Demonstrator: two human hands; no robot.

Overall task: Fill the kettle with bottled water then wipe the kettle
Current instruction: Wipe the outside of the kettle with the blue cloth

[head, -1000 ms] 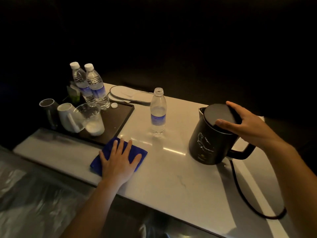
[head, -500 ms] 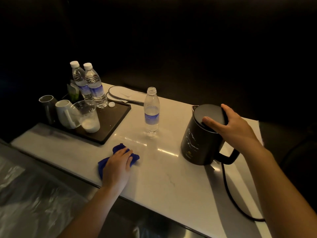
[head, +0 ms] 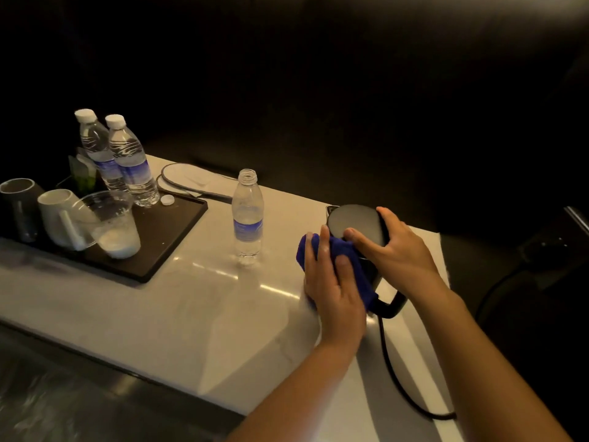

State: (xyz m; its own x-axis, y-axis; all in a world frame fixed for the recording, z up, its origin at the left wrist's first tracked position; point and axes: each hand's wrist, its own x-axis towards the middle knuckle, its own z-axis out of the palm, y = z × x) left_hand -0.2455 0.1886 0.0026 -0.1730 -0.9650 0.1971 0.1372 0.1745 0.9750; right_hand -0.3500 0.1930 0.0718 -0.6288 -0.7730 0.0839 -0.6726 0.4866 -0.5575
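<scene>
Hands: your left hand (head: 334,282) lies flat with fingers spread, pressing the bright blue folded cloth (head: 345,253) against the near side of the black cylindrical electric kettle (head: 353,228); your right hand (head: 395,250) is cupped over the lid's right rim and the body below it, fingers spread — a brace, not a pinch.
Kettle position: upright on the pale marble-look counter (head: 197,314), right of centre, with its handle toward you and its black power cord (head: 392,371) trailing off the near right edge.
Step in hand: wiping, by my reading — the uncapped clear plastic water bottle (head: 248,218) stands apart to the left with only some water left in it, so filling looks done.
Technique: keep the right hand bearing down so the body cannot rotate or slide; sweep the cloth around the wall in overlapping passes, then do the lid and handle.
Caution: a full kettle is heavy and could slop — avoid tilting it; mind the cord.
Count, bottles: three — one open on the counter, two sealed white-capped bottles (head: 124,161) on the dark rectangular tray (head: 172,240).
Count, cups: three at the tray's left — a dark mug (head: 19,205), a white mug (head: 60,215), a clear plastic cup (head: 110,224).
Count, loose caps: one small white bottle cap (head: 167,200) on the tray.
Count, cloths and kettles: one each.
</scene>
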